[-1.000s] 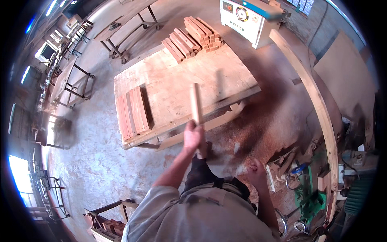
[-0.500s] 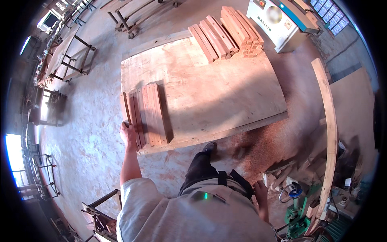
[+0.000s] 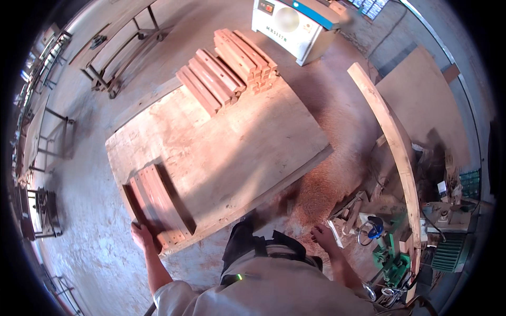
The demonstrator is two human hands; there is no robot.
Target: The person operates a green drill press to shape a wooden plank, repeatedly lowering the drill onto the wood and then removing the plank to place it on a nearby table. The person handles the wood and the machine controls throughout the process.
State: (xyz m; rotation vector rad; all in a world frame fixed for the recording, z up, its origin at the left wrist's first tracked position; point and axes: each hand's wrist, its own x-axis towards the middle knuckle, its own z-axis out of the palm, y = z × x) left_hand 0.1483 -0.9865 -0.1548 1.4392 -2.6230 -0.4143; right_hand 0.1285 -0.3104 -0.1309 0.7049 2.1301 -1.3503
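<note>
My left hand [image 3: 142,237] is closed around the near end of a reddish wooden strip [image 3: 130,204] at the left edge of a plywood-topped platform [image 3: 226,152]. Right beside that strip lies a row of similar wooden pieces [image 3: 158,203], side by side, with small dark holes near their ends. My right hand [image 3: 326,237] hangs away from the platform, near a green machine with a blue handwheel. Its fingers are loosely bent and apart, and nothing shows in them.
Stacked reddish wood pieces [image 3: 245,55] lie on the platform's far side. Beyond stands a white and blue machine [image 3: 292,26]. A long timber [image 3: 390,126] leans at right above the green machine [image 3: 392,258]. Sawdust [image 3: 321,195] covers floor beside the platform. Wheeled racks [image 3: 113,79] stand far left.
The view has swung round to the right, so the platform sits lower and further left. My right hand has moved out from my waist. My left hand stays at the strip's near end.
</note>
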